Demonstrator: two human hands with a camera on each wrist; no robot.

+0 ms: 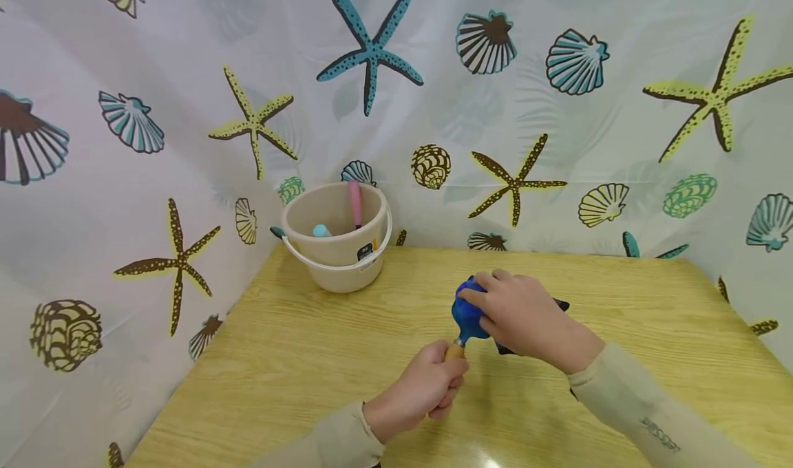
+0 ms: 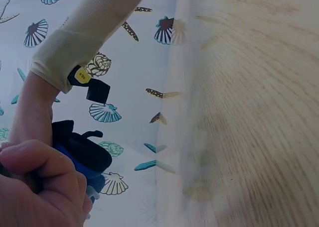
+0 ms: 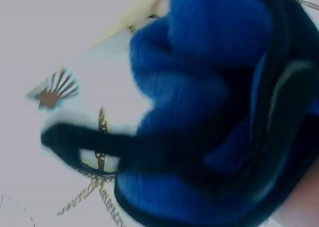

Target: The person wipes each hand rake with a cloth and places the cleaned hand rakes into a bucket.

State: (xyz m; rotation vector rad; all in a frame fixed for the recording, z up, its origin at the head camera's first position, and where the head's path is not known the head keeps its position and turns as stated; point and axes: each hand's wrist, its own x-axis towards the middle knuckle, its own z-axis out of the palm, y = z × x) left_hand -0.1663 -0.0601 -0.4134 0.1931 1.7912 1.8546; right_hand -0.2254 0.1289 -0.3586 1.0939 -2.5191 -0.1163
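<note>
My left hand [image 1: 421,389] grips the wooden handle [image 1: 455,352] of a small trowel, whose blue blade [image 1: 467,325] points up and away. Around that blade my right hand [image 1: 520,314] holds a blue cloth [image 3: 194,92], its fingers curled over the upper part. Black edging and a black loop [image 3: 94,137] on the cloth show large and blurred in the right wrist view. Dark corners of it stick out past the right hand in the head view. Much of the blade is hidden by cloth and fingers. In the left wrist view, the left fist [image 2: 47,179] partly covers the cloth.
A beige bucket [image 1: 334,254] with a white carrying handle stands at the back left of the wooden table [image 1: 297,378]. A pink handle [image 1: 355,203] and a light-blue rounded end [image 1: 321,230] show inside it. Behind the table hangs a curtain [image 1: 421,117] printed with shells and starfish.
</note>
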